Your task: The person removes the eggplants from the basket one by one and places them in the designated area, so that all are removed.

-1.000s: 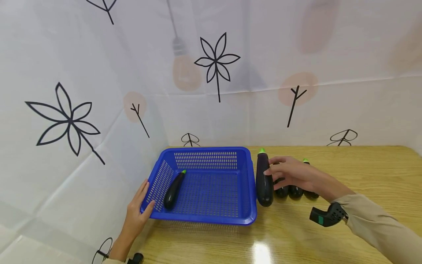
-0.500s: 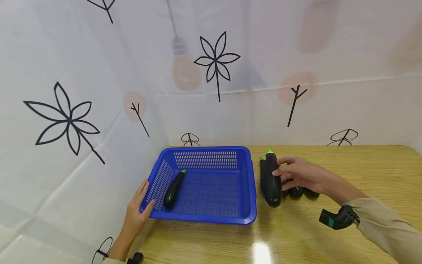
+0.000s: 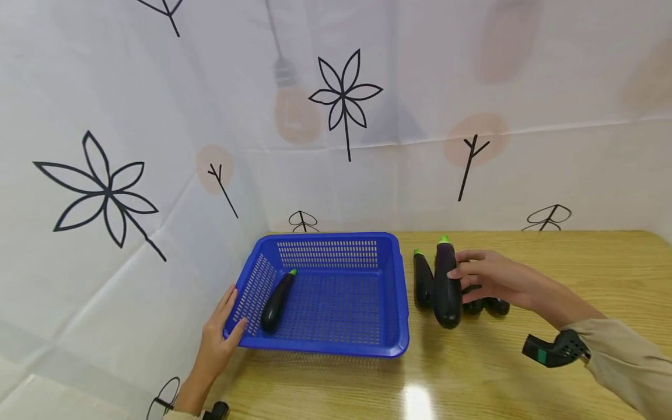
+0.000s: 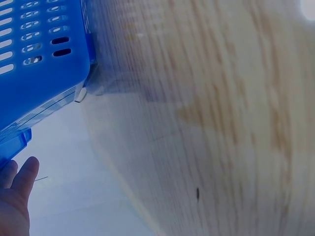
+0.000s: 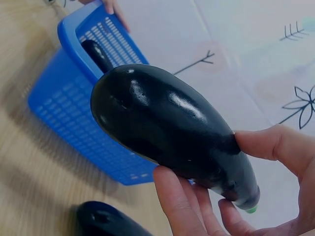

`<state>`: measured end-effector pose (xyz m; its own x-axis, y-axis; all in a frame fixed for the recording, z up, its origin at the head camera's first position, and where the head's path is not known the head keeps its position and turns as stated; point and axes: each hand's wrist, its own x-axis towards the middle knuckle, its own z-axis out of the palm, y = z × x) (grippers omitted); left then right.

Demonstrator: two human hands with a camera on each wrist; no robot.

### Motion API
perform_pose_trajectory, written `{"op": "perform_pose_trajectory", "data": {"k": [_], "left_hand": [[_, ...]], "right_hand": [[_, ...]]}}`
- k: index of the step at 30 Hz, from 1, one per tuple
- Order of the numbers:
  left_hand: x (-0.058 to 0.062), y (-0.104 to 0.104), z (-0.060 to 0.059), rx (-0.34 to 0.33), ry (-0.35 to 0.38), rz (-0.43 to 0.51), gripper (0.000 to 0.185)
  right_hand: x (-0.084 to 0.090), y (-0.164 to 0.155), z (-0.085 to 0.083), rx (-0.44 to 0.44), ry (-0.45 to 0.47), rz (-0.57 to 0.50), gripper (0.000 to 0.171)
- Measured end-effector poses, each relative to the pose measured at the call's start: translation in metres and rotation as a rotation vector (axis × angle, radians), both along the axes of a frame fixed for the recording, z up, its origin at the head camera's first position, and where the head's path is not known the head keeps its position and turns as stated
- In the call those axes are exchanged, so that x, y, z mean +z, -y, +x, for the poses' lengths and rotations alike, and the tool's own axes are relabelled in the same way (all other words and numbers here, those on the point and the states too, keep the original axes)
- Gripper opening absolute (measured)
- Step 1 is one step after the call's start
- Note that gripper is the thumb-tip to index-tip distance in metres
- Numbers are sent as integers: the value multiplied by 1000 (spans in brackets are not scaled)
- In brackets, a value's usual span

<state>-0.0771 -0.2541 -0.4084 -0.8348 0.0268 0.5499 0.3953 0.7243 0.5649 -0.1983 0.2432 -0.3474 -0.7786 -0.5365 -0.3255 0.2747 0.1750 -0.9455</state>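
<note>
Right hand (image 3: pixel 490 280): gripped large glossy dark-purple aubergine with green stem cap (image 3: pixel 447 286), lifted just right of basket. Left hand (image 3: pixel 217 338): fingers straight, rested against near-left corner of blue perforated plastic basket (image 3: pixel 391 291). One slim dark aubergine (image 3: pixel 276 301) already inside; several small dark aubergines (image 3: pixel 423 281) left on pale wood-grain worktop (image 3: pixel 577 262).
</note>
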Motion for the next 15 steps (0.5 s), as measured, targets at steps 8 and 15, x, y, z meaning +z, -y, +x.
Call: {"op": "perform_pose_trajectory", "data": {"k": [8, 15], "left_hand": [[2, -2, 1, 9, 5, -6, 59], [0, 0, 0, 6, 4, 0, 60]], "right_hand": [[-3, -16, -2, -14, 10, 17, 80], [-6, -31, -4, 5, -13, 27, 78]]}}
